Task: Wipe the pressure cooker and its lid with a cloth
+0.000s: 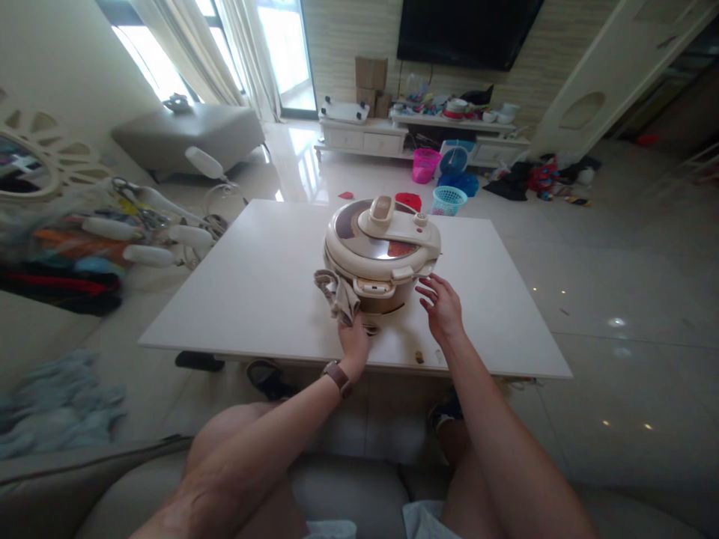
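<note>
A cream and brown electric pressure cooker stands with its lid on, near the front middle of a white table. My left hand, with a brown watch strap on the wrist, is closed on a beige cloth that rests against the cooker's lower left side. My right hand is open with fingers spread, just right of the cooker's base, fingertips close to it. Whether it touches the cooker is unclear.
I sit on a grey sofa with knees under the table edge. A small dark crumb lies on the table front. Pink and blue baskets and clutter sit on the floor beyond. A rack of items stands left.
</note>
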A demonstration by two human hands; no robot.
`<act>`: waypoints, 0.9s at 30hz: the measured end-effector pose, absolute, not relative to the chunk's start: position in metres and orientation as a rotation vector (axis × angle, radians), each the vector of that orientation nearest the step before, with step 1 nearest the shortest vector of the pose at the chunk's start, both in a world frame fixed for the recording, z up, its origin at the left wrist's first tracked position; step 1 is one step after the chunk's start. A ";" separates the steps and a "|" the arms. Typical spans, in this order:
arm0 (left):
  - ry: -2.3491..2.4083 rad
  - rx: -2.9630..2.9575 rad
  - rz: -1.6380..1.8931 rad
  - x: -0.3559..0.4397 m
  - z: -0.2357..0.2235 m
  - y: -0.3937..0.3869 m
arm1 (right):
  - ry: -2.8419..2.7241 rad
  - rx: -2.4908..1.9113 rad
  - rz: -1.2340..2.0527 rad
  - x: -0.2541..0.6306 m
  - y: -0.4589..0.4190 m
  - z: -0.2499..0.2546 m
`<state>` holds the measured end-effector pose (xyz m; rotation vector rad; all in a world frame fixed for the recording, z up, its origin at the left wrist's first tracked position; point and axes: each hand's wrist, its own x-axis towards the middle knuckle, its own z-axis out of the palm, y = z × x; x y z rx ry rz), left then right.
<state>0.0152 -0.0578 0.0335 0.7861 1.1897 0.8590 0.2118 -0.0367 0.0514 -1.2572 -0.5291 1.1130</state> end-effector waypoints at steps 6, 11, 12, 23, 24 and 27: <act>1.282 0.570 1.007 0.062 0.010 -0.099 | -0.534 -1.256 1.128 0.209 -0.038 0.053; 1.275 0.111 1.390 0.070 0.007 -0.090 | -0.507 -1.251 1.136 0.211 -0.039 0.056; 1.241 -0.001 1.391 0.064 0.009 -0.082 | -0.496 -1.248 1.139 0.211 -0.039 0.057; 1.202 -0.200 1.396 -0.002 0.019 -0.005 | -0.439 -1.227 1.134 0.210 -0.037 0.059; 1.242 -0.155 1.456 0.000 0.018 -0.006 | -0.437 -1.225 1.132 0.211 -0.036 0.059; 1.387 0.136 1.656 0.013 0.012 -0.020 | -0.431 -1.212 1.131 0.214 -0.035 0.057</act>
